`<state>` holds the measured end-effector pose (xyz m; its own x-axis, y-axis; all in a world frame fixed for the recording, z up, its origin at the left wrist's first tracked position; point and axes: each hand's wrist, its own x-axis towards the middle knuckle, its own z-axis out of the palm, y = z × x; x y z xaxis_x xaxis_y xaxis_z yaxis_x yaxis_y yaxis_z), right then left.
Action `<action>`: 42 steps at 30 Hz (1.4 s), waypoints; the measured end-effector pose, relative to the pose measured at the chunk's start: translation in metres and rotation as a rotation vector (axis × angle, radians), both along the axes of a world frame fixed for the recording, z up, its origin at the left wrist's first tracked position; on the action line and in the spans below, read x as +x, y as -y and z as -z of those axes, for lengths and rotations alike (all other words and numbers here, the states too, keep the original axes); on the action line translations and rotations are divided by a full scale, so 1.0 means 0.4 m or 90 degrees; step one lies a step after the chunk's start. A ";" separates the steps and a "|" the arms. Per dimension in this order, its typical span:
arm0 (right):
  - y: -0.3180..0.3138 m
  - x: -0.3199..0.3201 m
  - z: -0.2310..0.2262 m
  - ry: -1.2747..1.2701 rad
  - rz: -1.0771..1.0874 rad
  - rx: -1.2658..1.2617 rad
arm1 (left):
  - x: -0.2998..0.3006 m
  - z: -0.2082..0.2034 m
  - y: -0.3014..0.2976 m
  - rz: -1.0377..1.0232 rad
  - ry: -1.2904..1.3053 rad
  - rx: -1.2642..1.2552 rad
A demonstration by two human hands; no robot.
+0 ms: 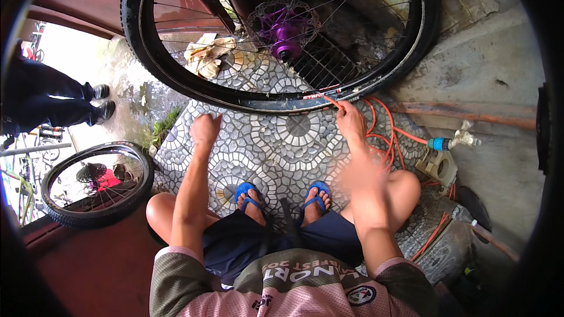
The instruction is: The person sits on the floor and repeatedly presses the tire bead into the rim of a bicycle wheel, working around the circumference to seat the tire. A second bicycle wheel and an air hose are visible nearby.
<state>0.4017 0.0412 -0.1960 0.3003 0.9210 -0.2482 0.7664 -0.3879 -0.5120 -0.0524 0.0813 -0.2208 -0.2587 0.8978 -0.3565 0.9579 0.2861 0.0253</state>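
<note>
A large bicycle wheel [294,105] with a black tyre stands tilted in front of me. At its middle is a purple hub [285,40] with a disc brake rotor [271,16]. My right hand [351,122] is closed round an orange hose [332,102], whose free end reaches over the wheel's near rim. The hose loops back on the right toward a blue connector [437,144] at a tap [465,136]. Just short of the tyre's near left side, my left hand [205,131] is curled into a loose fist, thumb out. Nothing shows in it.
A second wheel [147,194] with a cassette leans at the left. Crumpled brown paper [205,56] lies behind the large wheel, beside a drain grate [323,61]. At the far left stands a person in dark trousers [53,91]. The floor [264,155] is pebble-patterned.
</note>
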 end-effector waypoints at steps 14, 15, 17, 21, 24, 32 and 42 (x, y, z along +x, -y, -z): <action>0.125 -0.075 -0.256 -0.090 -0.119 -0.042 | 0.396 0.178 -0.126 0.108 0.274 0.089; 0.123 -0.076 -0.286 -0.083 -0.132 -0.052 | 0.380 0.197 -0.140 0.119 0.277 0.095; 0.129 -0.047 -0.275 -0.097 -0.149 0.004 | 0.337 0.222 -0.154 0.177 0.347 0.149; 0.047 0.059 -0.350 -0.118 -0.102 -0.032 | 0.318 0.205 -0.152 0.225 0.220 0.051; 0.014 0.235 -0.294 0.108 -0.129 0.112 | 0.396 0.149 -0.151 0.266 0.153 0.015; -0.124 0.147 -0.119 0.247 -0.164 -0.126 | 0.307 0.146 -0.078 0.206 0.110 0.226; -0.014 -0.089 0.178 -0.263 -0.109 -0.049 | 0.334 0.149 -0.108 0.147 0.259 0.144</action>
<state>0.3661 0.0468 -0.2672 0.0071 0.9231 -0.3844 0.5596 -0.3223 -0.7636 0.0811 0.1245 -0.2805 0.0738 0.9814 -0.1770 0.8948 0.0132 0.4463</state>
